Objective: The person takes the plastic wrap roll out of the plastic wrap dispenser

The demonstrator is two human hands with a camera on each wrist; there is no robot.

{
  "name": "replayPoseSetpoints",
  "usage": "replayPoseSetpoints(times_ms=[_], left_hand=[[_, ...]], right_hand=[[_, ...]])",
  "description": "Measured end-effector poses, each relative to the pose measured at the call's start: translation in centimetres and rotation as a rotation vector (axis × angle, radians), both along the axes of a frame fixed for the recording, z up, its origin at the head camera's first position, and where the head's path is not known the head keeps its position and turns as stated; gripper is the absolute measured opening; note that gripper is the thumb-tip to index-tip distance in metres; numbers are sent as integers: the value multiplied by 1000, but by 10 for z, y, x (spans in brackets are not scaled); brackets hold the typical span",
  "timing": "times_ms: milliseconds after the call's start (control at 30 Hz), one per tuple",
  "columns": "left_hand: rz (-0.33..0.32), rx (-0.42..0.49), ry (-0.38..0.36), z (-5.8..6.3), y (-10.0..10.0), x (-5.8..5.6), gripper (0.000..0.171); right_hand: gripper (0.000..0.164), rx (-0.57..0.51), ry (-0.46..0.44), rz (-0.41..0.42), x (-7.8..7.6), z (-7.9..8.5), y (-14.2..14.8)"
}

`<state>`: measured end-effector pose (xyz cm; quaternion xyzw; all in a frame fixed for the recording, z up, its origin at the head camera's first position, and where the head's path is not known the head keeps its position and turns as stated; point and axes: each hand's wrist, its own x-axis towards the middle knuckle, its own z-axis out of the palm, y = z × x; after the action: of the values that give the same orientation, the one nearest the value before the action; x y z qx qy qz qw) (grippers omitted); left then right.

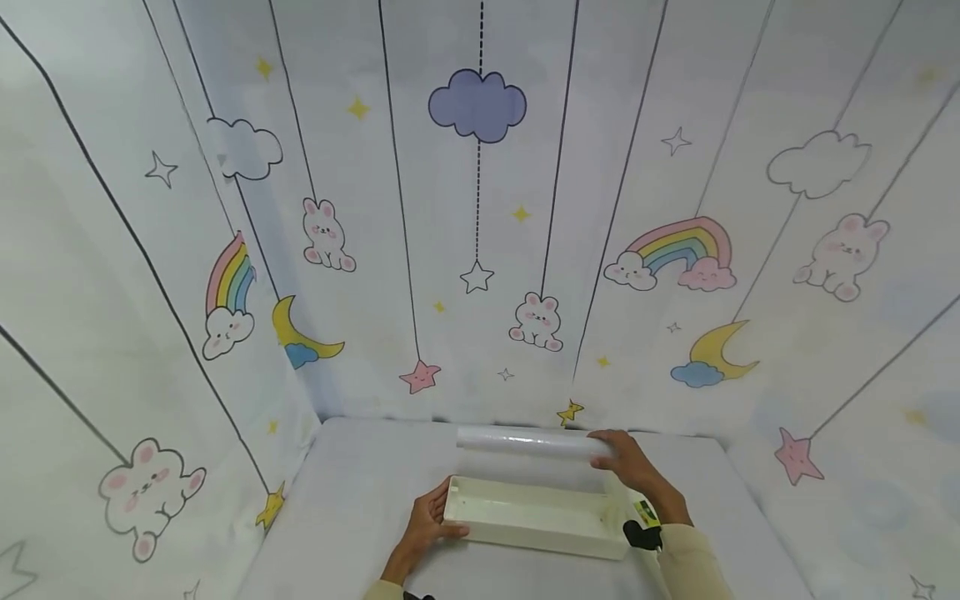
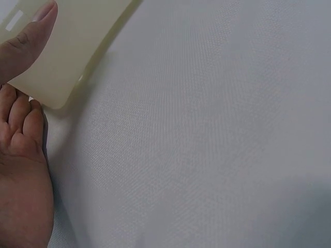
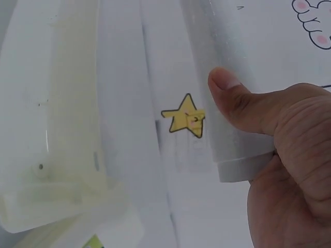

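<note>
A long, open cream plastic box (image 1: 536, 535) lies on the white table, its inside facing up. My left hand (image 1: 426, 523) grips its left end, thumb on the front wall and fingers round the end. In the left wrist view the thumb presses on the box (image 2: 67, 57). Behind the box, my right hand (image 1: 630, 464) holds the right end of a shiny, whitish roll that looks like cling film (image 1: 525, 440). The right wrist view shows the thumb lying across the roll (image 3: 217, 46), near a core end that sticks out. The fingers behind it are mostly hidden.
Under my right forearm is a pale piece with a green and yellow label (image 1: 647, 513), partly hidden. A white cloth wall (image 1: 480, 333) printed with rabbits, stars and clouds rises behind the table (image 1: 360, 475). Black straps sit at both wrists.
</note>
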<state>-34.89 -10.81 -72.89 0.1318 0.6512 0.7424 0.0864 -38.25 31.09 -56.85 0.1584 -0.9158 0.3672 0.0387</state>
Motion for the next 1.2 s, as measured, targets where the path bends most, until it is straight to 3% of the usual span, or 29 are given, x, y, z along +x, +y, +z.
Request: replayPoseSetpoints(times_ms=[267,500,833,1200], left_hand=[[6,-7,-2,1,0,-2,106],[14,-35,20,4,2,0,105],[1,-29,15,0,1,6,104],[15,-38,-14,4,1,3,104]], right_hand=[[46,-4,-43,-18,-12,1,-5],[46,12,-10,0,-21,1,-3],[42,-7,-34,27,-19,-9,-12],[45,-4,-45,-5,-22,-11,-15]])
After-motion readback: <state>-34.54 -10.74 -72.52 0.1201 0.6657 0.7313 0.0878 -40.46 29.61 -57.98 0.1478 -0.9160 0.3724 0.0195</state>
